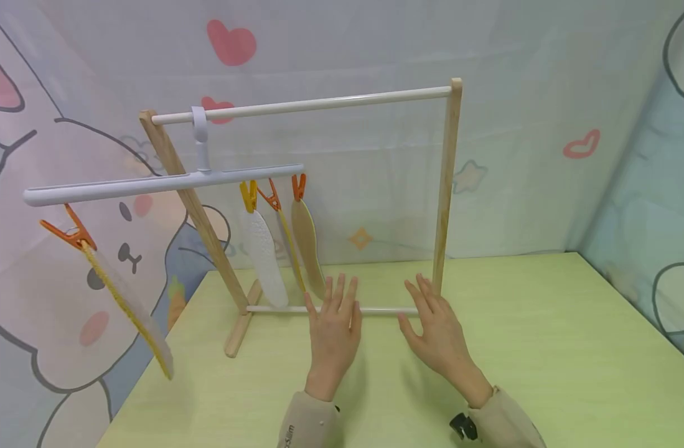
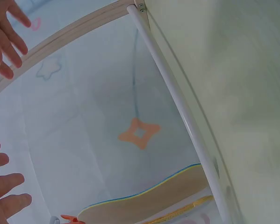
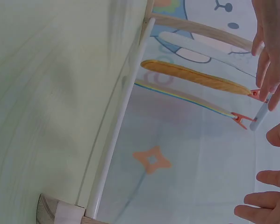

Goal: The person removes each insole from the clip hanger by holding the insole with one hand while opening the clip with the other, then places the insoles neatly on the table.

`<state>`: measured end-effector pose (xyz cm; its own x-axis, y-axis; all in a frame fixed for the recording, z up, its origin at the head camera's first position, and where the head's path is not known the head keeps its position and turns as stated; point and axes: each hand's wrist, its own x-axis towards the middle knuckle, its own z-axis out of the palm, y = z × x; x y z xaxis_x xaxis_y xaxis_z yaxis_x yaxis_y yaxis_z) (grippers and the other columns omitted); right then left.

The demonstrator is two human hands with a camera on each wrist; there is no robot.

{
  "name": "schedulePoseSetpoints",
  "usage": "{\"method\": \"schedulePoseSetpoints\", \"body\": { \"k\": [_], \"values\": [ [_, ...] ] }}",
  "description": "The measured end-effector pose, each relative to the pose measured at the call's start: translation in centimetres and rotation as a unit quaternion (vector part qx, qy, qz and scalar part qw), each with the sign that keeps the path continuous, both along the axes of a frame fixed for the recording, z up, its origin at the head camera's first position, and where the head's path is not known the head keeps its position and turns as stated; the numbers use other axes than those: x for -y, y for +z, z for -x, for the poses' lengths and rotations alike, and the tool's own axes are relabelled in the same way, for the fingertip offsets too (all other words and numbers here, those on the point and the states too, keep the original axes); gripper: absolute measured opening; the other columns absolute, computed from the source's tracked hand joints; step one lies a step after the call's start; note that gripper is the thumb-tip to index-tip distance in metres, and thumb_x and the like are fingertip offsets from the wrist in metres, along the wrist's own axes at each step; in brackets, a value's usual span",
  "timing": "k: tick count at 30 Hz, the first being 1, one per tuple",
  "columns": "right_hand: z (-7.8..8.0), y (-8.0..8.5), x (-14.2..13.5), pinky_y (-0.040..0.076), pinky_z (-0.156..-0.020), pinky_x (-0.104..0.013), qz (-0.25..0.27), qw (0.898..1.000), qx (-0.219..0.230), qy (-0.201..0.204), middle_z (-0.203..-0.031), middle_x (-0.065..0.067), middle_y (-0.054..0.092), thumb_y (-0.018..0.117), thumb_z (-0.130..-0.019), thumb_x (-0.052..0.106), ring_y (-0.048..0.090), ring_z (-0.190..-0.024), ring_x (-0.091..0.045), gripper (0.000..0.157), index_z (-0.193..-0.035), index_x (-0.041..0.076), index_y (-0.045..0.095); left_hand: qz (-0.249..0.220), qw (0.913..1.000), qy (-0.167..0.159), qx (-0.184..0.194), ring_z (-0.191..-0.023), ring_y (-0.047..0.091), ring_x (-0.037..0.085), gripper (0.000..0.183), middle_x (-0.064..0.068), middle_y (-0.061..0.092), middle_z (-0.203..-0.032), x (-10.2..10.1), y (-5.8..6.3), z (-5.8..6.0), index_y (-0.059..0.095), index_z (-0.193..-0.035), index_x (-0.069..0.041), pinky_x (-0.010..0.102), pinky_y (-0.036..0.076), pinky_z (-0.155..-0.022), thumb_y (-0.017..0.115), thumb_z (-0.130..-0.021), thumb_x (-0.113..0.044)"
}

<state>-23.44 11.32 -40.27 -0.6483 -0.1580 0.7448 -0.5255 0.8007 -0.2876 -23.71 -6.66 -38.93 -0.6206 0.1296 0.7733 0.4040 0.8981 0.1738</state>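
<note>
My left hand [image 1: 335, 336] is held over the table with its fingers straight and spread, overlapping the rack's lower white bar [image 1: 386, 310] in the head view. To its right, my right hand [image 1: 439, 333] has loosely extended fingers near the right post; both hands hold nothing. A pale hanger [image 1: 123, 188] hooks over the rack's top bar [image 1: 330, 103] at the left. From its right half hang a white insole [image 1: 267, 258], a yellow-edged one seen edge-on [image 1: 291, 252] and a brown insole [image 1: 305, 242], nearest my left fingertips. Another insole [image 1: 131, 311] hangs at its left end.
An orange clip [image 1: 75, 229] grips the far-left insole; a yellow clip [image 1: 249, 196] and two more orange ones grip the others. The rack's wooden posts [image 1: 447, 186] stand on the light green table [image 1: 543, 348]. Printed cloth [image 1: 521, 74] hangs behind and along the sides.
</note>
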Motion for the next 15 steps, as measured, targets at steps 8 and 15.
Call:
{"method": "schedulePoseSetpoints", "body": {
  "k": [8, 15],
  "values": [
    [-0.3, 0.1, 0.0, 0.048, -0.08, -0.048, 0.013, 1.0, 0.002, 0.004, -0.134, -0.017, 0.045, 0.063, -0.08, 0.024, 0.045, -0.121, -0.031, 0.055, -0.129, 0.007, 0.046, -0.022, 0.9994, 0.001, -0.027, -0.122, 0.045, 0.029, 0.038, 0.01, 0.053, -0.127, 0.4, 0.5, 0.0, 0.051, -0.126, -0.013, 0.063, 0.027, -0.097, 0.053, -0.087, -0.015],
    [-0.4, 0.2, 0.1, 0.05, -0.057, -0.038, 0.025, 1.0, 0.017, 0.007, -0.131, -0.016, 0.048, 0.062, -0.08, 0.023, 0.053, -0.111, -0.033, 0.054, -0.129, 0.009, 0.046, -0.051, 0.9983, -0.009, -0.028, -0.117, 0.05, 0.03, 0.039, 0.012, 0.054, -0.126, 1.1, 0.7, 0.0, 0.05, -0.127, -0.011, 0.055, 0.041, -0.089, 0.052, -0.087, -0.014]
  ]
}}
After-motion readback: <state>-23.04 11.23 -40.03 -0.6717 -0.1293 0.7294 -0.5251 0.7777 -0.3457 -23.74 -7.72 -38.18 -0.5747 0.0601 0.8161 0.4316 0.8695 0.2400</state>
